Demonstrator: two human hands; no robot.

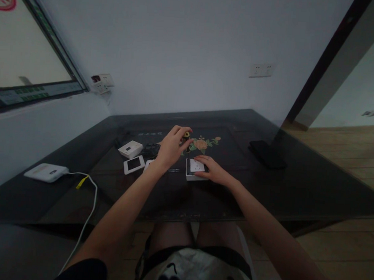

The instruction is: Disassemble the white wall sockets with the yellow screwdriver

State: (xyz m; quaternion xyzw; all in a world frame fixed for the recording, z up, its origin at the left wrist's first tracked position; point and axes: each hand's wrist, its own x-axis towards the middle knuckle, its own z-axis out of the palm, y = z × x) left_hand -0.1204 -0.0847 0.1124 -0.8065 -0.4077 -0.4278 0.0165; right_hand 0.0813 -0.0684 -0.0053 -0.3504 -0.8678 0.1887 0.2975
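Note:
My left hand (171, 146) is raised a little above the dark table (298, 185), its fingertips closed on a small dark and yellow object (186, 135), too small to identify. My right hand (212, 169) rests flat on a white wall socket (195, 169) lying on the table, fingers over its face. To the left of my hands lie a white square frame with a dark middle (134, 164), a white socket box (130, 149) and a dark part (151, 150). Another white piece is partly hidden under my left wrist.
A painted flower (202, 144) decorates the tabletop beyond my hands. A black flat object (266, 154) lies at the right. A white device (45, 172) with a white cable (85, 218) sits on the left ledge. Wall sockets (261, 70) hang on the far wall.

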